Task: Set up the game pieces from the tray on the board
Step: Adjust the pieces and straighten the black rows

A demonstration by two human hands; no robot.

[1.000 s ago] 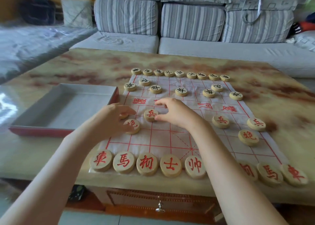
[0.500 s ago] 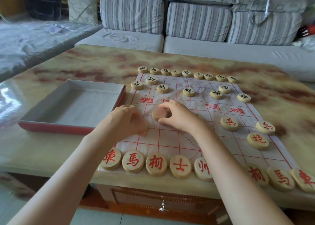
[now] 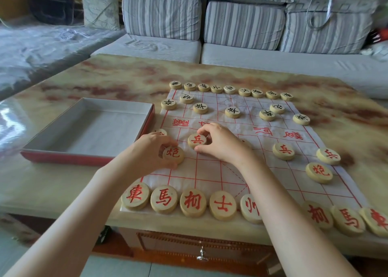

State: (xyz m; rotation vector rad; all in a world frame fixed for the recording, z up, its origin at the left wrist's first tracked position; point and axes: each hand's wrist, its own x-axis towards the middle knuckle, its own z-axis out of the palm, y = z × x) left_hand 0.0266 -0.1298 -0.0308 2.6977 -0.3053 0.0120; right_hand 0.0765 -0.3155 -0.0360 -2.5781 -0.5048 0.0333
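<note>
Resting on the paper board [image 3: 210, 171], the red soldier piece [image 3: 197, 140] is pinched at its right edge between thumb and forefinger of the right hand [image 3: 222, 145]. Just left of it, the red cannon piece [image 3: 173, 155] lies gripped in the curled fingers of the left hand [image 3: 150, 151], near the tray [image 3: 63, 158].

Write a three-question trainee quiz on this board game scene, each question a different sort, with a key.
1. True or false: the tray lies right of the board.
2. The right hand pinches a soldier piece marked in: A red, B black, C green.
3. Fill in: the cannon piece is in the grip of the ___ hand.
Key: 1 false; 2 A; 3 left hand.
</note>
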